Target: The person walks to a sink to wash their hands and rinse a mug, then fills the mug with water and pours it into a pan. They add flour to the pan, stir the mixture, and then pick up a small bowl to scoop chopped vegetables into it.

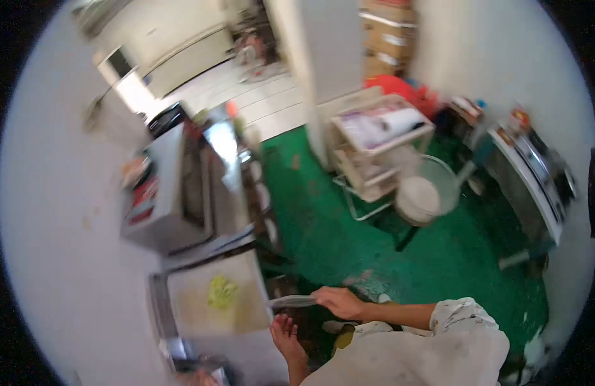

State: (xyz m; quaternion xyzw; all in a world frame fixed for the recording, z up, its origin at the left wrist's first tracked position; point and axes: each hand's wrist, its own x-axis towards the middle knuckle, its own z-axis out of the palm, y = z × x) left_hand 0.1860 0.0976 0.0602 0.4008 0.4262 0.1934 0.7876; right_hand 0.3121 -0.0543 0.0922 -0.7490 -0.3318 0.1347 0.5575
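Observation:
My right hand is closed around the handle of a knife, its pale blade pointing left toward the edge of a cutting board. On that board lies a small heap of chopped light-green vegetable. Just below the blade is my left hand, palm turned up and fingers apart, holding nothing. It sits beside the board's near edge. Motion blur softens the blade and the vegetable.
A microwave-like box stands on the counter past the board. Across the green floor are a white rolling shelf, a bucket on a stool, and a table carrying a stove-like appliance. Stacked cartons stand behind.

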